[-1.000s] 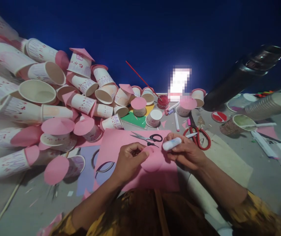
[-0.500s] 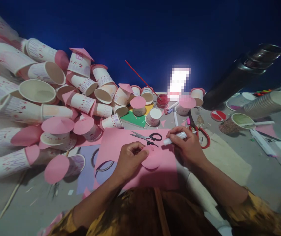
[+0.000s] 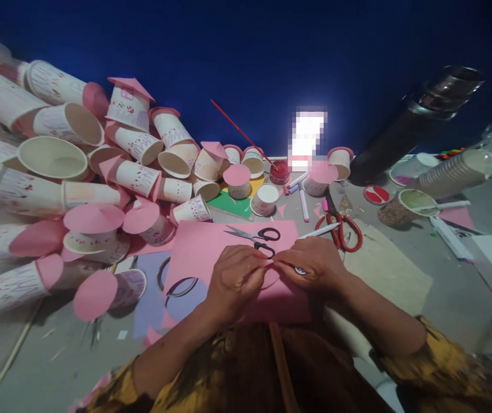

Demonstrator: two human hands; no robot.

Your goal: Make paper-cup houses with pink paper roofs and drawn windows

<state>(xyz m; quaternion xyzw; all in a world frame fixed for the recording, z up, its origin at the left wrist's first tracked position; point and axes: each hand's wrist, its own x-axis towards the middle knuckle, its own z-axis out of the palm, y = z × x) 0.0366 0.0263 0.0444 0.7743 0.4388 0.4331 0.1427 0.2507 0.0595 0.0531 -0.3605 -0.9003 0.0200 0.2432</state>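
The pink sheet (image 3: 198, 241) lies in front of the person, and both hands work over it. The left hand (image 3: 237, 275) pinches a small pink paper piece (image 3: 271, 279), its fingertips closed on the upper edge. The right hand (image 3: 312, 264) has its fingertips at that same edge, meeting the left ones, while its curled fingers grip a white tube (image 3: 301, 271) (only one rounded end shows). The paper piece, largely covered by the hands, is above the middle of the pink sheet, and its curved lower rim can be made out.

Open scissors (image 3: 258, 236) rest on the far part of the pink sheet, handles close to the fingers. At the sheet's left edge are a dark ring (image 3: 183, 294) and a purple sheet (image 3: 144, 304). Farther left of the sheet, decorated paper cups (image 3: 138, 178) are heaped up, many topped with pink cones. Beyond its far edge stand a white cup (image 3: 265, 201) and a red pot (image 3: 280, 172), with a green sheet (image 3: 228, 203) nearby. To the right of the pink sheet lie a white pen (image 3: 325, 230), partly behind the right hand, and a red-handled tool (image 3: 360, 234); farther right stands a speckled cup (image 3: 390, 213).
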